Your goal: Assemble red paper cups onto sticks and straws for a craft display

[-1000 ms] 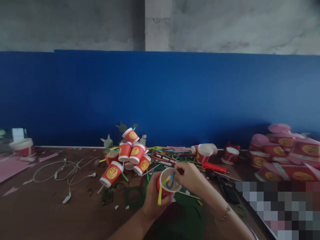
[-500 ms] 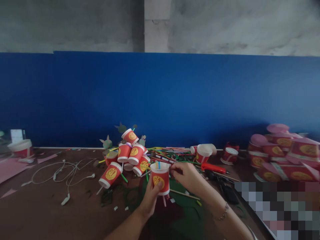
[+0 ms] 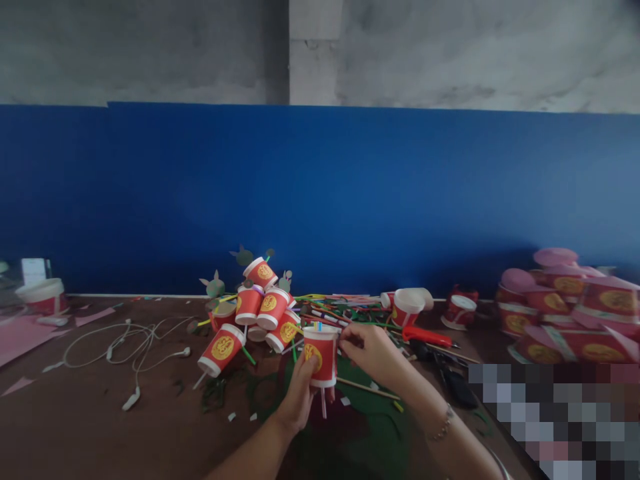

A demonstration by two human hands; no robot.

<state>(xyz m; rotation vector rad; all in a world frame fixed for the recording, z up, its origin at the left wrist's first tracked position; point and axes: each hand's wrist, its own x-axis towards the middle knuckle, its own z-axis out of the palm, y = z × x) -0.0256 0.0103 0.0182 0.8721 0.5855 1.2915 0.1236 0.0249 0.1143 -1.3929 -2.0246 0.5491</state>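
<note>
My left hand (image 3: 299,397) is wrapped round a red paper cup (image 3: 327,357) with a white rim and a yellow emblem, held roughly upright above the table. Blue and yellow straw ends (image 3: 318,327) show at its mouth, and a pale straw (image 3: 324,403) sticks out below its base. At the cup's right side, my right hand (image 3: 361,341) has its fingers pinched together close to the wall. Whatever those fingertips hold is too small or hidden to make out. Just left of the cup lies a pile of similar paper cups (image 3: 274,307) fitted with straws and paper animal heads.
Loose straws (image 3: 350,303) lie along the back of the table. A red-handled tool (image 3: 427,335) rests at right, near more cups (image 3: 460,310) and a stack of pink-topped cups (image 3: 565,307). White earphones (image 3: 133,397) and pink paper (image 3: 25,337) are at left. A blue partition (image 3: 320,200) stands behind.
The held cup has turned in my left hand, its emblem shifting left, and the straw below has swung slightly left. My right hand stays pinched beside the cup.
</note>
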